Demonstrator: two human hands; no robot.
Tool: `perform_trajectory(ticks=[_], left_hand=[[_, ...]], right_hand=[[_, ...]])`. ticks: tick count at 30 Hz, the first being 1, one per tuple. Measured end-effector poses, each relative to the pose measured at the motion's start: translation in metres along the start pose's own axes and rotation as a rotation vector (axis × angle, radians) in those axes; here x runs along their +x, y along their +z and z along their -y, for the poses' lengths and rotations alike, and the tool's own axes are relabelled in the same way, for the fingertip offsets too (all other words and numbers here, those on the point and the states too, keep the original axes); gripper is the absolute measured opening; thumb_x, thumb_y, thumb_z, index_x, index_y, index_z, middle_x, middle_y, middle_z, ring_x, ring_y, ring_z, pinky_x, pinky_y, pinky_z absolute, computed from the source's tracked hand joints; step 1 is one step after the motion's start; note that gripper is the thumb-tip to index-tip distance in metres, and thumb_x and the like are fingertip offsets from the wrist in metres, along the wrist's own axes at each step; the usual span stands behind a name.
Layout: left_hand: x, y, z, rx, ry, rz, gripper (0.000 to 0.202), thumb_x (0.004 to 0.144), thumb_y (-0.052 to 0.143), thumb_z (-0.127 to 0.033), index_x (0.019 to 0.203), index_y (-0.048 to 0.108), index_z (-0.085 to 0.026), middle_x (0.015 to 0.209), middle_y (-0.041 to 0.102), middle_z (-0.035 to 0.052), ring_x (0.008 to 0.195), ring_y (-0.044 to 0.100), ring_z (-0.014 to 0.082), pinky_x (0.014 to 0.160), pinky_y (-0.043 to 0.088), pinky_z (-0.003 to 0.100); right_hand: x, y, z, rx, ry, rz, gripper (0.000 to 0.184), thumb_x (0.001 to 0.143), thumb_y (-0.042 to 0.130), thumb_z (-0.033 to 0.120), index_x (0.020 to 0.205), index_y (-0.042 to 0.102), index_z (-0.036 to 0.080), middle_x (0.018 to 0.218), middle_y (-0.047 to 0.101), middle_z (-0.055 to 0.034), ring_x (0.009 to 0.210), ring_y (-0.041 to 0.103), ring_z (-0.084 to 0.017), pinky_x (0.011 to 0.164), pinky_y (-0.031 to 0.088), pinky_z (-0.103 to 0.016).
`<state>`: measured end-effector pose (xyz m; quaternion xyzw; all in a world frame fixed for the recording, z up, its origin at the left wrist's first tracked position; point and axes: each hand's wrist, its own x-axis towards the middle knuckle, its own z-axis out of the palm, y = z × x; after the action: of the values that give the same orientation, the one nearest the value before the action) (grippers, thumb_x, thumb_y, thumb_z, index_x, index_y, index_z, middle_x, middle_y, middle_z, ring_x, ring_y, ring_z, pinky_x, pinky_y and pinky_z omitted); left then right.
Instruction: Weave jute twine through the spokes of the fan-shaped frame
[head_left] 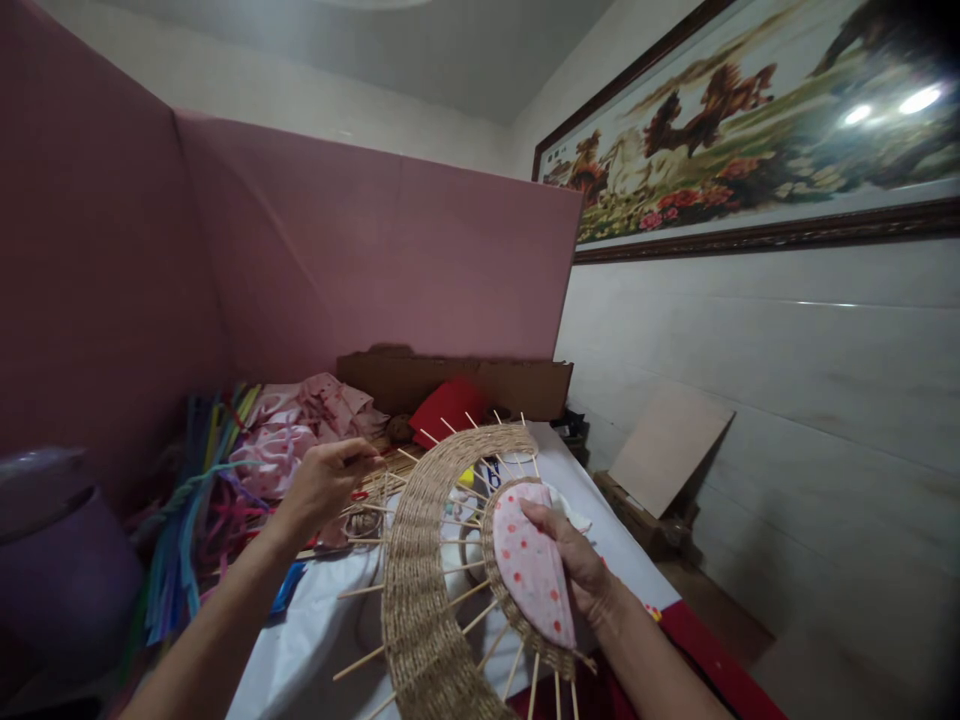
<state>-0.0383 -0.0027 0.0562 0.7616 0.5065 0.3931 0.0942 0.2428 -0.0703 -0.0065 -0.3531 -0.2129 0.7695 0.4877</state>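
Note:
My right hand point(577, 565) grips the straight edge of a half-round piece of woven cord point(420, 560), thumb on top. Pink dotted fabric point(525, 555) covers the piece's inner half-disc, which has a cord-woven border. Thin wooden sticks point(469, 570) radiate from that border through an open gap, pass through the wide tan band and poke out beyond its outer edge. My left hand point(337, 480) is raised beside the upper left of the band, thumb and fingers pinched together. Whatever is in that pinch is too thin to make out.
A white-covered table point(300, 650) lies beneath. Colourful fuzzy stems point(176, 520), crumpled pink fabric point(300, 420) and a red item point(442, 410) crowd the left and back. Cardboard point(510, 385) stands behind. A purple bin point(64, 570) is at left, a leaning board point(671, 445) at right.

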Motion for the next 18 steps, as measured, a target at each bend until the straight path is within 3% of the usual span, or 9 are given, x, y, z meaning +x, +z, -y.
perform_trajectory(ticks=[9, 18], left_hand=[[0.0, 0.005, 0.0, -0.103, -0.016, 0.021, 0.022, 0.066, 0.055, -0.036, 0.063, 0.063, -0.015, 0.051, 0.053, -0.0018, 0.05, 0.043, 0.01, 0.048, 0.032, 0.02], [0.001, 0.015, 0.002, -0.518, -0.202, 0.105, 0.022, 0.06, 0.063, -0.034, 0.061, 0.062, -0.013, 0.048, 0.052, -0.0025, 0.044, 0.041, 0.0074, 0.043, 0.032, 0.019]], right_hand=[[0.0, 0.0, -0.003, -0.013, -0.029, 0.003, 0.026, 0.072, 0.057, 0.033, 0.082, 0.059, 0.009, 0.068, 0.067, -0.0075, 0.061, 0.062, -0.017, 0.07, 0.046, -0.031], [0.0, -0.002, -0.005, -0.012, -0.023, 0.025, 0.027, 0.073, 0.056, 0.033, 0.084, 0.06, 0.009, 0.073, 0.068, -0.0086, 0.065, 0.063, -0.018, 0.074, 0.045, -0.033]])
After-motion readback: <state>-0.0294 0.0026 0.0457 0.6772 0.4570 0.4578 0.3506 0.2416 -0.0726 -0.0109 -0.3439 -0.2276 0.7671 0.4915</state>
